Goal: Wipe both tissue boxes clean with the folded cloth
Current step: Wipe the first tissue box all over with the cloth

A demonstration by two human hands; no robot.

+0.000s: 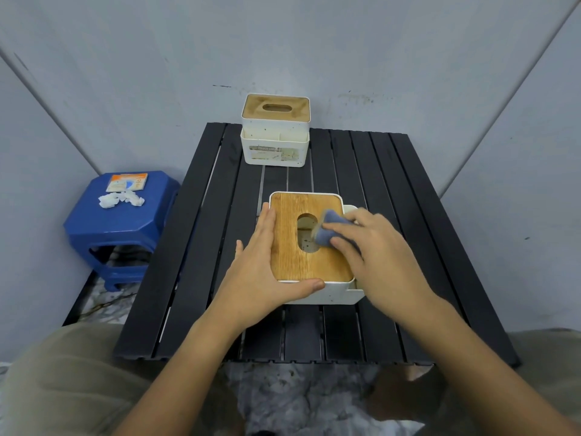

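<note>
R hand [374, 243] presses cloth [330, 229] on near box lid [289, 243].

you face pale grey walls [283, 42] meeting in corners; a black slatted bench [201, 247] stands on mottled floor [301, 401], blue stool [122, 228] at left.

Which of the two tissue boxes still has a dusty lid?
The far tissue box at the table's back edge: its lid looks dull and dusty. The near tissue box, under the right hand with the cloth, has a glossy lid.
</note>
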